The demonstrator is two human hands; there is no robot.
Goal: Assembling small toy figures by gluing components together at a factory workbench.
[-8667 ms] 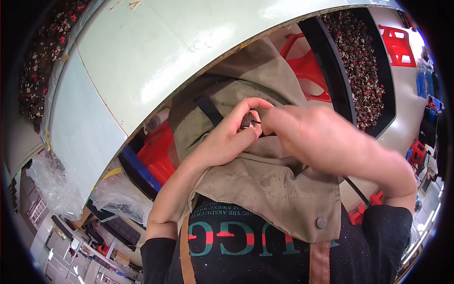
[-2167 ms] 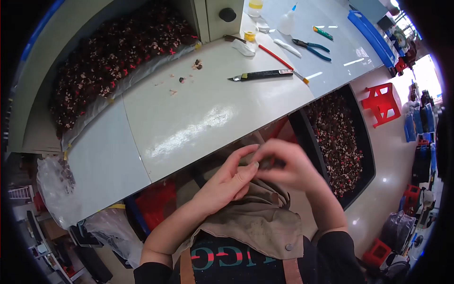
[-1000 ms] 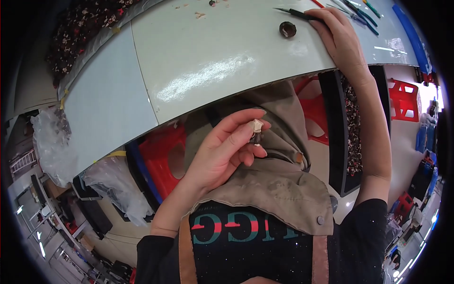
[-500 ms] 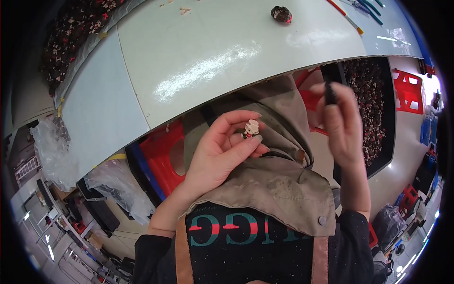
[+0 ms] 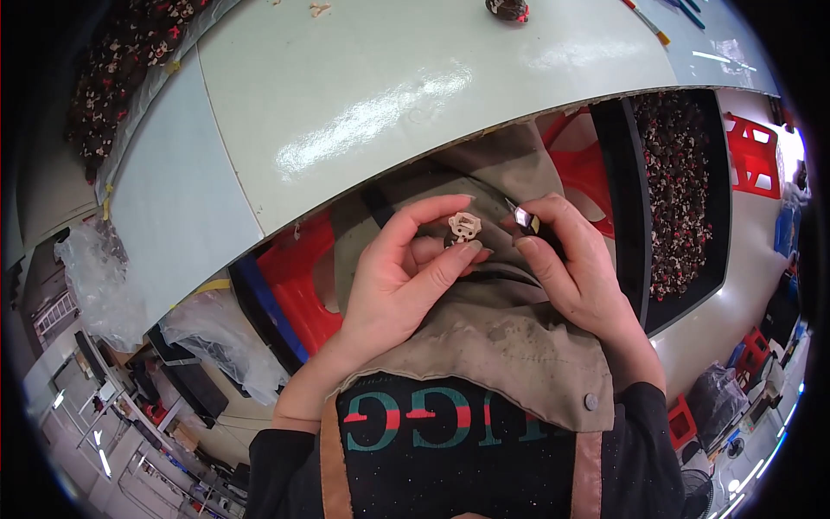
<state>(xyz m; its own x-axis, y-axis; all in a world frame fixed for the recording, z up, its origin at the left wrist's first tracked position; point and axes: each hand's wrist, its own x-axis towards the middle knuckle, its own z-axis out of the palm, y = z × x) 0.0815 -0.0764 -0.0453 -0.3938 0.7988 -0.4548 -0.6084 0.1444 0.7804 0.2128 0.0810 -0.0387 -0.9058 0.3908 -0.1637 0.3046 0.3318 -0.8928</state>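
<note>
My left hand (image 5: 399,277) pinches a small cream-coloured figurine (image 5: 464,227) between thumb and fingers, over my lap. My right hand (image 5: 577,268) grips a craft knife (image 5: 524,218) with a black handle, and its short blade points at the figurine from the right. Both hands hover just below the near edge of the pale worktable (image 5: 389,95), above a tan apron (image 5: 510,337) spread over my knees.
A black tray of small dark and red pieces (image 5: 679,190) stands to my right. A heap of similar pieces (image 5: 121,69) lies on plastic at the table's far left. One dark piece (image 5: 508,9) and some hand tools (image 5: 648,22) lie at the far edge. Red stools (image 5: 294,277) sit under the table.
My right hand has come back from the table's far side with the knife and now sits beside the left hand. The left hand still holds the figurine.
</note>
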